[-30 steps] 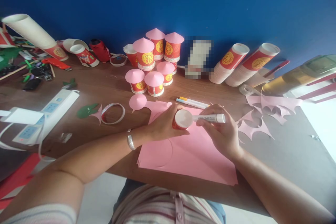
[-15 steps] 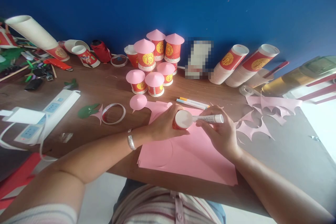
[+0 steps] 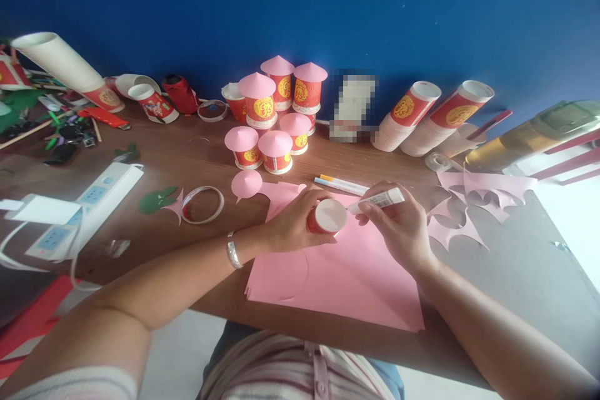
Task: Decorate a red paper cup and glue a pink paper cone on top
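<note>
My left hand [image 3: 294, 220] wraps round a red paper cup [image 3: 330, 217] with its white round end facing up toward me. In my right hand [image 3: 394, 225] is a white glue tube [image 3: 380, 199] with small print, its thin tip at the right side of the cup's rim. Both hands are over a stack of pink paper [image 3: 347, 281], which has a curved line on its left part. A small pink paper cone [image 3: 247, 184] lies beyond my left hand. Two pens [image 3: 341, 184] lie just behind the paper.
Red cups with pink cone tops [image 3: 260, 100] stand at the back. Stacked paper cups [image 3: 462, 114] lean at the right, near pink offcuts [image 3: 457, 229]. To the left are a tape ring [image 3: 202, 204], a power strip [image 3: 87, 209] and a cup stack [image 3: 65, 65].
The glue tube has tilted, its rear end rising, and my right hand has shifted slightly right. The cup has turned a little in my left hand.
</note>
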Available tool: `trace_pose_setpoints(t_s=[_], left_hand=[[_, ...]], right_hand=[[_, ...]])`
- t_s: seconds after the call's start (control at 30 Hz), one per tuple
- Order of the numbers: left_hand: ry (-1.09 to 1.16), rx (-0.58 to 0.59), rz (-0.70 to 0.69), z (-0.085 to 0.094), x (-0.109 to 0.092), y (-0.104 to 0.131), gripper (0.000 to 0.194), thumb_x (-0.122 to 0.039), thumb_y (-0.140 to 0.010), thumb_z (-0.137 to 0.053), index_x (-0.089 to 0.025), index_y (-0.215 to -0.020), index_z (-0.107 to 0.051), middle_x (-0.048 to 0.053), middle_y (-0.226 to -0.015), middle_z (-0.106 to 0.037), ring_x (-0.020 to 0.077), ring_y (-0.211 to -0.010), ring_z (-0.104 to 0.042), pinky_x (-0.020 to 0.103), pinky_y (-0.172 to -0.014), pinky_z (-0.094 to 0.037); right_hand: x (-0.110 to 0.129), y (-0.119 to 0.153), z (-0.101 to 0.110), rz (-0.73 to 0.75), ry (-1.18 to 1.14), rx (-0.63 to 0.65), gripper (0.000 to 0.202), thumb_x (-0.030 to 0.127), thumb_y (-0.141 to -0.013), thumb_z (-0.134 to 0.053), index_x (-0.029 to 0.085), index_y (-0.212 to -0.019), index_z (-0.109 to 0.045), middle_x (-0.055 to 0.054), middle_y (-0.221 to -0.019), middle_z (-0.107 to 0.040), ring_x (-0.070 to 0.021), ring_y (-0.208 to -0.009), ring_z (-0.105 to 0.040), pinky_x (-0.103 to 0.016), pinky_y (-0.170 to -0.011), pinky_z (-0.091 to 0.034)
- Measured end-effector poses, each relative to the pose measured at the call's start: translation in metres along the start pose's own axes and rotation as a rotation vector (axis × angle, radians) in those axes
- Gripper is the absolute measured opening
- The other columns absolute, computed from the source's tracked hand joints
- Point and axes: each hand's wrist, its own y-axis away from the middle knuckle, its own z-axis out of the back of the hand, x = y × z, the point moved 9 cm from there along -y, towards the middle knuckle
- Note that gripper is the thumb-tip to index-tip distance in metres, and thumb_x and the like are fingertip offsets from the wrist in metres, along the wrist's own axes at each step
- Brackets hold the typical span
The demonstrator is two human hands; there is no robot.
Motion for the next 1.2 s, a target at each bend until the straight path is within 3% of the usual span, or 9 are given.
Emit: trace_pose_setpoints(t_s=[0.3,0.47,0.63,0.83,1.0,1.2], left_hand=[[-0.002,-0.001,0.053,0.0,0.002,0.0,0.068,-0.042,-0.077,-0.093,-0.026,-0.125,-0.048,0.009,-0.126,-0.061,0.0277,-0.111,-0.064,0.046,-0.093,-0.058],[0.004,0.002,0.069,0.001,0.001,0.0,0.068,-0.041,-0.076,-0.093,-0.026,-0.125,-0.048,0.009,-0.126,-0.061,0.0277,-0.111,-0.065,0.046,-0.092,-0.058],[0.011,-0.004,0.056,0.001,0.0,-0.001,0.066,-0.04,-0.076,-0.094,-0.025,-0.123,-0.05,0.008,-0.124,-0.062,0.027,-0.11,-0.065,0.045,-0.093,-0.058],[0.018,-0.009,0.058,0.0,0.004,0.0,0.067,-0.041,-0.076,-0.094,-0.025,-0.124,-0.05,0.009,-0.127,-0.062,0.027,-0.11,-0.065,0.045,-0.093,-0.057],[0.006,-0.006,0.041,0.001,0.001,0.0,0.067,-0.042,-0.077,-0.093,-0.026,-0.125,-0.05,0.01,-0.126,-0.062,0.0284,-0.113,-0.065,0.046,-0.095,-0.057],[-0.022,-0.008,0.059,0.002,0.002,0.0,0.065,-0.044,-0.077,-0.092,-0.025,-0.124,-0.051,0.009,-0.125,-0.063,0.0281,-0.109,-0.064,0.045,-0.092,-0.057]], right_hand=[[0.003,0.001,-0.002,0.045,0.235,-0.004,0.044,0.063,-0.086,-0.084,0.022,-0.084,-0.066,-0.003,-0.083,-0.072,-0.0176,-0.068,-0.072,-0.028,-0.055,-0.061],[-0.003,0.002,-0.001,0.009,0.244,-0.018,0.044,0.062,-0.086,-0.083,0.022,-0.084,-0.065,-0.002,-0.079,-0.07,-0.0179,-0.062,-0.072,-0.025,-0.046,-0.054],[-0.007,0.002,0.001,-0.02,0.241,-0.025,0.042,0.061,-0.087,-0.081,0.023,-0.084,-0.064,-0.001,-0.075,-0.071,-0.0194,-0.063,-0.073,-0.027,-0.048,-0.055],[-0.017,0.0,0.001,-0.082,0.237,-0.014,0.052,0.071,-0.082,-0.083,0.023,-0.083,-0.064,-0.002,-0.073,-0.073,-0.0211,-0.061,-0.074,-0.029,-0.049,-0.056],[0.0,-0.006,0.005,-0.003,0.204,-0.053,0.048,0.068,-0.085,-0.081,0.024,-0.081,-0.063,-0.002,-0.073,-0.073,-0.0194,-0.062,-0.073,-0.029,-0.053,-0.059],[0.007,-0.012,-0.005,0.025,0.348,0.012,0.047,0.068,-0.086,-0.079,0.023,-0.084,-0.064,-0.003,-0.077,-0.074,-0.0198,-0.061,-0.072,-0.028,-0.049,-0.052]])
